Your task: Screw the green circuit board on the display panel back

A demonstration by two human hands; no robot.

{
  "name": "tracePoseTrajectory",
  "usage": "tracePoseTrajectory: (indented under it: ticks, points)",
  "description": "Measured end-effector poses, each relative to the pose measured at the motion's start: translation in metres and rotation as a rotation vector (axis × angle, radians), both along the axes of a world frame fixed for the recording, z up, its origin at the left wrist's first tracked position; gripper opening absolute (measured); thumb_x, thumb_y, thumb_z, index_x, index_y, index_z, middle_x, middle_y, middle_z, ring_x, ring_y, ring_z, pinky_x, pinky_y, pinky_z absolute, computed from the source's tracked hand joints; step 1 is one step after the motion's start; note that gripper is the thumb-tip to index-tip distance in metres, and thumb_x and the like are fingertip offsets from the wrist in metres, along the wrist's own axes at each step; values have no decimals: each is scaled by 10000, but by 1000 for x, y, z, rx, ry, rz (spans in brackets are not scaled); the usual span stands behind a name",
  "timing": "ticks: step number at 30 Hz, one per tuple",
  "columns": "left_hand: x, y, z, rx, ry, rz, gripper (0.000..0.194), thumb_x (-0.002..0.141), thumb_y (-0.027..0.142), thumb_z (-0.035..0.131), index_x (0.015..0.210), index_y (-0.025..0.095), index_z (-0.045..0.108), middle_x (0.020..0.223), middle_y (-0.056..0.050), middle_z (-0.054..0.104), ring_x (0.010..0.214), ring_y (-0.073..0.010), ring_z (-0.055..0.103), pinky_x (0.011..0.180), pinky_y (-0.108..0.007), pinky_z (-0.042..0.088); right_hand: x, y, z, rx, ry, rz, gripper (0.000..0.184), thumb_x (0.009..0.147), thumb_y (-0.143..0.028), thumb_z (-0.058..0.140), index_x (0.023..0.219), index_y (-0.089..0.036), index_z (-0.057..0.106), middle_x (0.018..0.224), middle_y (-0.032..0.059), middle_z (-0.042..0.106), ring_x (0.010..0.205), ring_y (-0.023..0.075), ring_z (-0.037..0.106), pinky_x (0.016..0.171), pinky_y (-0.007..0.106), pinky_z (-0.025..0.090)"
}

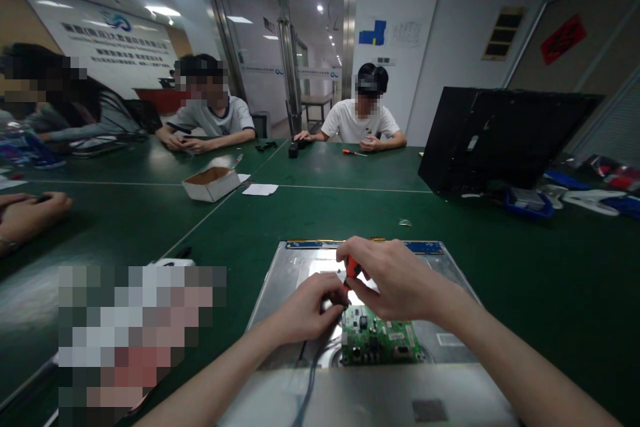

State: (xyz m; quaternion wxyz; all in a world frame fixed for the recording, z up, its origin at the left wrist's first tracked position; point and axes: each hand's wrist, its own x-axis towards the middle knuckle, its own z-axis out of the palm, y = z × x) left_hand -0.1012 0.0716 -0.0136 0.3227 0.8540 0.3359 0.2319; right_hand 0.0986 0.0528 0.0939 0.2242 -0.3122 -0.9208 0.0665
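Note:
A silver metal display panel (pixel 280 293) lies in front of me, with a green circuit board (pixel 380 337) on its middle and a narrow blue board (pixel 420 247) along its far edge. My right hand (pixel 390 277) is closed round the orange-and-black handle of a screwdriver (pixel 353 267), held upright over the green board's far left corner. Close beside its lower end, my left hand (pixel 317 307) is pinched; what sits between its fingertips is too small to tell. The screwdriver's tip is hidden by my fingers. A dark cable (pixel 310 380) runs toward me under my left wrist.
On the green table (pixel 350 167) a black monitor (pixel 505 140) stands at right, beside a blue tray (pixel 530 203) of parts. A white box (pixel 213 183) and paper (pixel 260 189) lie beyond the panel. Several people sit around; another person's hand (pixel 37 213) rests at left. An orange screwdriver (pixel 353 153) lies opposite.

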Motion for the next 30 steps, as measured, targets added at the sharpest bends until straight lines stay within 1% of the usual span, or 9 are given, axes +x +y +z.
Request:
tracePoseTrajectory:
  ticks: [4,8,10,13,16,19,24,28,30]
  points:
    - [1,-3,3,5,-8,26,176,753,73,512,864,160,618,834,-36,618,755,-174,547,686,-279,426,0,3,-2,-11,-12,-55,293,851,-211,531,1136,-183,469,893,27,655,706,163,585,584,285,348]
    - [2,-4,6,14,1,32,177,746,67,510,855,162,612,839,-37,620,755,-174,551,695,-283,428,-1,2,0,26,-77,-59,196,889,-266,531,1067,-190,499,935,33,634,698,156,570,549,281,321]
    - [2,-2,5,20,13,29,157,742,77,523,839,165,611,844,-37,622,761,-179,549,704,-290,430,-1,0,3,29,-84,-41,173,879,-247,524,1040,-188,498,974,42,612,688,143,546,540,276,315]
    - [1,0,4,25,19,23,163,738,82,524,842,165,617,827,-32,623,750,-180,538,694,-291,426,0,-2,5,-1,-59,-20,225,837,-163,493,1061,-179,475,1019,58,595,680,130,528,559,274,331]
    - [1,-1,3,8,17,22,202,731,68,508,866,163,624,820,-29,622,748,-178,539,681,-283,423,0,-2,5,-13,-43,-37,254,836,-143,482,1088,-173,466,966,51,615,679,138,544,579,279,346]
    - [1,-3,3,0,2,27,210,736,67,499,876,161,623,832,-35,620,748,-174,544,671,-276,425,0,0,3,-3,-60,-60,248,864,-191,524,1106,-182,472,937,35,640,699,154,574,576,281,343]
    - [1,-3,4,18,6,41,191,749,69,503,872,164,614,838,-35,619,755,-175,547,685,-282,429,0,1,5,49,-131,-85,188,888,-284,546,1043,-181,518,937,40,639,703,166,579,541,283,313]
    - [1,0,4,11,22,6,170,729,76,526,841,165,617,825,-28,619,761,-180,537,690,-285,425,2,-1,7,10,-74,-58,269,833,-177,508,1101,-170,491,1038,61,613,721,146,562,554,278,325]
    - [1,2,4,2,22,-6,183,714,66,522,835,163,619,813,-23,616,755,-177,532,685,-281,421,3,-1,7,-20,-49,-42,307,797,-136,493,1102,-166,487,1033,61,613,700,134,549,560,275,328]
